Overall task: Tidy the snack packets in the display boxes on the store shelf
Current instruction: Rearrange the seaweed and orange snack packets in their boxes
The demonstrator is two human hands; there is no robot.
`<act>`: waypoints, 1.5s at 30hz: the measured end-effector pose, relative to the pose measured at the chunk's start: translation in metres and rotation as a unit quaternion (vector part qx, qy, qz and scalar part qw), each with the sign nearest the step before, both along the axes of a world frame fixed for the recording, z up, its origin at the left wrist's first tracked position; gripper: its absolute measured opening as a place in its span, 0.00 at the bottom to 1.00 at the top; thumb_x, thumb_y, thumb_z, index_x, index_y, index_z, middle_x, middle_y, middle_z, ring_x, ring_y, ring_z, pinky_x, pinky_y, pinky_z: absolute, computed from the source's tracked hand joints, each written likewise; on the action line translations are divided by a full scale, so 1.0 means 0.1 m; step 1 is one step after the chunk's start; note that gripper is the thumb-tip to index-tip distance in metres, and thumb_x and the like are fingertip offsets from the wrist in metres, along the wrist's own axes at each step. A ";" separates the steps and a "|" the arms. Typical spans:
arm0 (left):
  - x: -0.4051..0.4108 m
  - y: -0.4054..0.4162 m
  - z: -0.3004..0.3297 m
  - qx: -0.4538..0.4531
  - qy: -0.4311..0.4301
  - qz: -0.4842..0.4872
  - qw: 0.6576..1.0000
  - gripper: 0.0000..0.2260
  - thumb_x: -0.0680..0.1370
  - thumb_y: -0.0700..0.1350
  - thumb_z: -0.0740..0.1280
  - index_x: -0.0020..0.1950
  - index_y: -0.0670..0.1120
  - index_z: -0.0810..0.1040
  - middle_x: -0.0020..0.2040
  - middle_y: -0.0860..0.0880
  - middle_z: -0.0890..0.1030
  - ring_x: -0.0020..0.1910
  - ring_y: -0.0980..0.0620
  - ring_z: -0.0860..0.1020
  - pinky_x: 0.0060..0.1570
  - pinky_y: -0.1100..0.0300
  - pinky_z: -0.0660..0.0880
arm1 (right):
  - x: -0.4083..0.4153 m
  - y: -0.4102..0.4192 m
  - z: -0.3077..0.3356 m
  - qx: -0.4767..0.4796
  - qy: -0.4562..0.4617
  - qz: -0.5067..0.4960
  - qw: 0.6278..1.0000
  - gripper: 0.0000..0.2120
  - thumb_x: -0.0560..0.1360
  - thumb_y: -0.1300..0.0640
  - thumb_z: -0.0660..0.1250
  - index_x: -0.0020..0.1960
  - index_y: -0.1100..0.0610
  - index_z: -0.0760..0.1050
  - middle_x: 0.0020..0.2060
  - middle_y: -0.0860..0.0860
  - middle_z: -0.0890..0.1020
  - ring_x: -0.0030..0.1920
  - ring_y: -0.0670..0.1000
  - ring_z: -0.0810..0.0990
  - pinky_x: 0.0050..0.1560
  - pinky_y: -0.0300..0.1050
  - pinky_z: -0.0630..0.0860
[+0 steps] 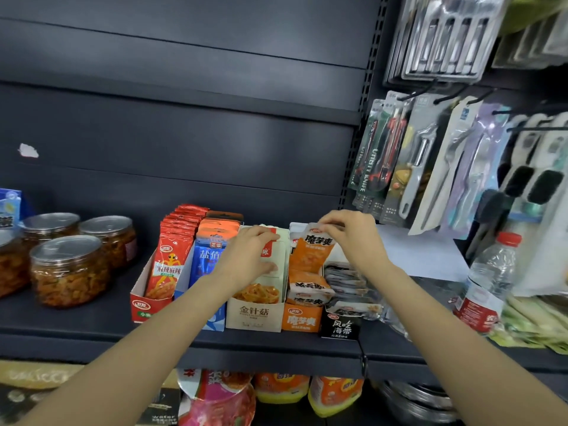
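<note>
Several display boxes stand side by side on the dark shelf: a red box, a blue box, a cream box, an orange box and a black box. My left hand grips the upright cream packets in the cream box, fingers over their top edge and thumb on the front. My right hand pinches the top edge of an orange packet held upright over the orange box. Other orange packets lie tumbled beneath it.
Clear jars of pickles stand at the left of the shelf. A water bottle stands at the right, beside green packets. Packaged kitchen tools hang on hooks above right. More snack bags sit on the shelf below.
</note>
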State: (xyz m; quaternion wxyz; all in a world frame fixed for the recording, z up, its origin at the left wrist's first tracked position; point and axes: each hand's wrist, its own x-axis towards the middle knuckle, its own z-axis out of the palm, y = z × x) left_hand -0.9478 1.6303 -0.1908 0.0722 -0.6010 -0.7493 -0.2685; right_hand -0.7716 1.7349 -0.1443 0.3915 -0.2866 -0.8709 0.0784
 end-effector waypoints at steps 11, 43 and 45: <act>0.14 -0.06 0.06 -0.030 -0.022 -0.012 0.999 0.26 0.76 0.49 0.69 0.72 0.50 0.66 0.73 0.49 0.66 0.70 0.50 0.66 0.66 0.55 0.67 | 0.03 -0.20 -0.05 -0.023 -0.098 0.006 0.995 0.05 0.75 0.57 0.68 0.46 0.53 0.83 0.43 0.48 0.84 0.45 0.48 0.81 0.51 0.48 0.78; 0.33 -0.16 0.29 0.046 -0.541 -0.084 0.836 0.08 0.78 0.42 0.66 0.56 0.43 0.77 0.46 0.46 0.82 0.40 0.51 0.82 0.38 0.62 0.76 | 0.57 -0.37 0.15 -0.229 0.371 0.018 0.900 0.08 0.74 0.61 0.69 0.38 0.52 0.79 0.34 0.46 0.83 0.32 0.39 0.78 0.37 0.36 0.73; 0.35 -0.17 0.29 0.044 -0.538 -0.077 0.838 0.09 0.77 0.42 0.68 0.56 0.43 0.77 0.47 0.46 0.83 0.42 0.52 0.82 0.38 0.63 0.76 | 0.57 -0.39 0.15 -0.236 0.381 0.020 0.894 0.07 0.74 0.61 0.69 0.40 0.53 0.80 0.35 0.47 0.83 0.34 0.41 0.79 0.37 0.36 0.73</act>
